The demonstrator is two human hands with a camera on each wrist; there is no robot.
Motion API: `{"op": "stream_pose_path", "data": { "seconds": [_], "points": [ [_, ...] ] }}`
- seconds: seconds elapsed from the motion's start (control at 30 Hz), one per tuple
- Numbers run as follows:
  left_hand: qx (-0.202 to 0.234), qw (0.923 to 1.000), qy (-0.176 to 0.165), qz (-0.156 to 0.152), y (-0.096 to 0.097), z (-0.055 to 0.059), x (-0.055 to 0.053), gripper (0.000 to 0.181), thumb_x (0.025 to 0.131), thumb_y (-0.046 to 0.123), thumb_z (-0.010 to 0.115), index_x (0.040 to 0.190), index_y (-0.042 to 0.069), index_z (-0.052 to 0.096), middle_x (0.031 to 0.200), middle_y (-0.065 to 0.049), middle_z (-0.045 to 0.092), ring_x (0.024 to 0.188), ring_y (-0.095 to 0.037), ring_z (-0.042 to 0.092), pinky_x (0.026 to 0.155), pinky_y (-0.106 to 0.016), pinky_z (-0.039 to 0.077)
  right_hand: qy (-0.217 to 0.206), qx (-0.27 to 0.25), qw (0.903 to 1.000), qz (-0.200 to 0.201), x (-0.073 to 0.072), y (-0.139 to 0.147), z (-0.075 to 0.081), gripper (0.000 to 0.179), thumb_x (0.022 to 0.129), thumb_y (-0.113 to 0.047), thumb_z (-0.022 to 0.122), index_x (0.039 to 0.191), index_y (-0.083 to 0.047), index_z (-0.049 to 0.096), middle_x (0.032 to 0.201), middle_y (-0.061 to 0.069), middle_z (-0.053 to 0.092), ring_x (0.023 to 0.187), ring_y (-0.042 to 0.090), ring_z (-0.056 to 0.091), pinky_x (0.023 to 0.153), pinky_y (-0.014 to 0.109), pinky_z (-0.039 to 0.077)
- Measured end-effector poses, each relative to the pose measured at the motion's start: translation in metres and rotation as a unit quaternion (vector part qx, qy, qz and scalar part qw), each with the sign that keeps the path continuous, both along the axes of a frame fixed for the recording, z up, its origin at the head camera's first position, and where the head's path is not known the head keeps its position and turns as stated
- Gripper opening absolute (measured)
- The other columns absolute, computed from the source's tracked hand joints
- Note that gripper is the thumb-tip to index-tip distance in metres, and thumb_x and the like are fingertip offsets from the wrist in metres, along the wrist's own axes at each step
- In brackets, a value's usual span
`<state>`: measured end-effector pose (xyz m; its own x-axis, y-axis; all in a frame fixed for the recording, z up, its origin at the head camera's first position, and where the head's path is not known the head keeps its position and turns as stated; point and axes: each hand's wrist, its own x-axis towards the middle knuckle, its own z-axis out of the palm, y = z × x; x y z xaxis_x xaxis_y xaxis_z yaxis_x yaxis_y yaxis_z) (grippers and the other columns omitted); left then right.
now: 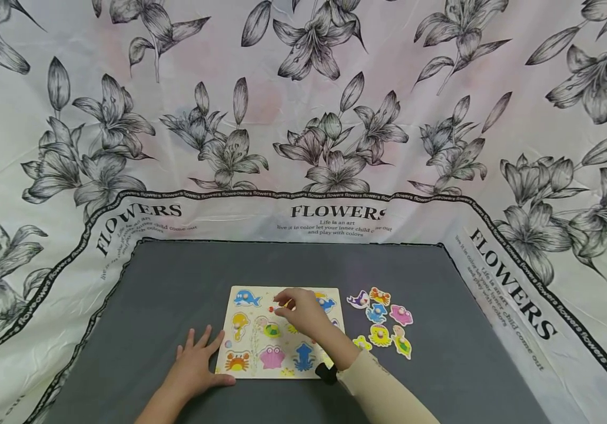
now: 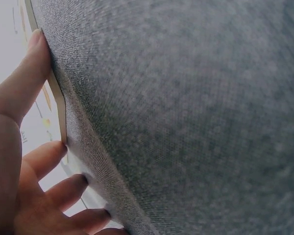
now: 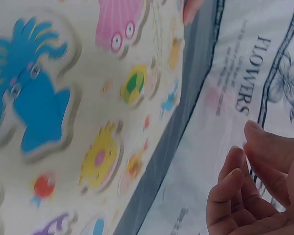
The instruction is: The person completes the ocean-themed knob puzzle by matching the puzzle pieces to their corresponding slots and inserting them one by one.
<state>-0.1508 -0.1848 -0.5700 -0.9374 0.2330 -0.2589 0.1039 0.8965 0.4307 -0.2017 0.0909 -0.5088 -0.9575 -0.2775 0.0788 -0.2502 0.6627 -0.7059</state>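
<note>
A pale puzzle board (image 1: pixel 255 376) with sea-animal pictures lies flat on the grey table. At its lower left corner is my left hand (image 1: pixel 192 365), fingers spread and the thumb touching the near edge. In the left wrist view, a fingertip (image 2: pixel 56 147) meets the board's side. My right hand (image 1: pixel 303 312) is over the upper middle of the board, thumb and fingertips bent toward each other with a small gap. No piece shows between them in the right wrist view. Below the hand are the blue squid (image 3: pixel 41 93) and the yellow fish (image 3: pixel 100 156).
Several loose animal pieces lie right of the board, among them a pink one (image 1: pixel 401 315), a blue one (image 1: pixel 376 313) and a yellow one (image 1: pixel 380 335). The grey tabletop (image 1: pixel 176 282) is edged by a white flower-printed cloth (image 1: pixel 229 218).
</note>
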Motion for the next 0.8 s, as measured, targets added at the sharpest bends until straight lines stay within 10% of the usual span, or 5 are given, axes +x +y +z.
{"op": "stream_pose_path", "data": {
  "seconds": [0.8],
  "points": [
    [-0.008,0.9999,-0.008,0.002,0.003,0.001,-0.001,0.120,0.057,0.069,0.086,0.154,0.012,0.043,0.160,-0.029,0.029,0.146,-0.062,0.008,0.108,-0.081,0.017,0.032,-0.015,0.9835,-0.177,0.020,0.102,0.004,0.020,0.087,-0.012,0.080,0.106,-0.007,0.076,0.096,0.004,0.073,0.083,0.017,0.065,0.070,0.030,0.057]
  ]
}}
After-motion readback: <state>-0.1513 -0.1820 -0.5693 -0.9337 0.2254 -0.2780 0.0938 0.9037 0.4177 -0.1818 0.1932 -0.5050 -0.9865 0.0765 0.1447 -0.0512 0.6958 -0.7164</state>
